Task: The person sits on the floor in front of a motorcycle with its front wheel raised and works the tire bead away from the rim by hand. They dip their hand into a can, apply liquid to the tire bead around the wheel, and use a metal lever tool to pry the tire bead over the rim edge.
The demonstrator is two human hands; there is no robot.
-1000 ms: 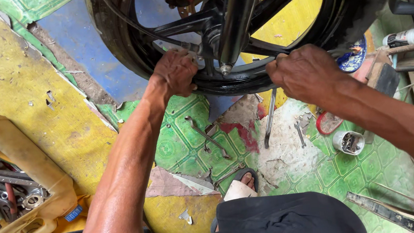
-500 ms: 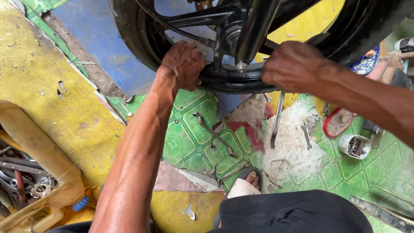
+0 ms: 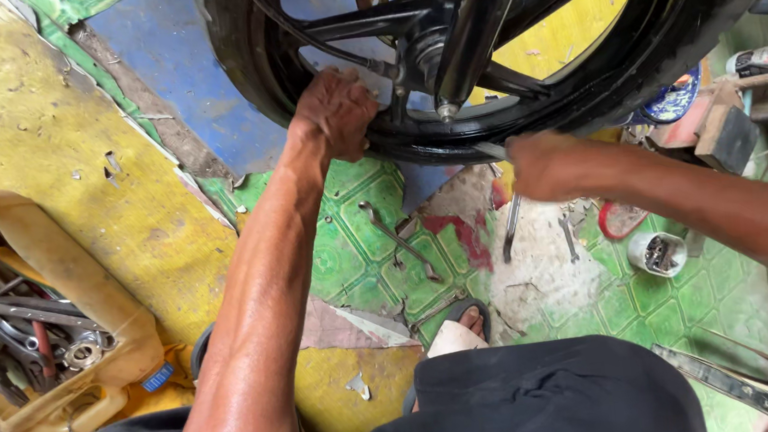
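The left hand [image 3: 335,114] has its fingers curled tight on the black wheel [image 3: 525,129] near the hub. The right hand [image 3: 542,165] is blurred at the rim's lower edge; its grip cannot be told. Spanners [image 3: 395,238] lie on the green floor [image 3: 351,265] below.

You see a black wheel [image 3: 577,88] with black spokes over a floor [image 3: 350,247] of green tiles with an embossed leaf-like pattern, patched in yellow, blue and a red smear. The tool tray [image 3: 73,364] at your left is yellow-tan and holds grey metal wrenches [image 3: 3,305]. Your shorts [image 3: 548,396] are black.
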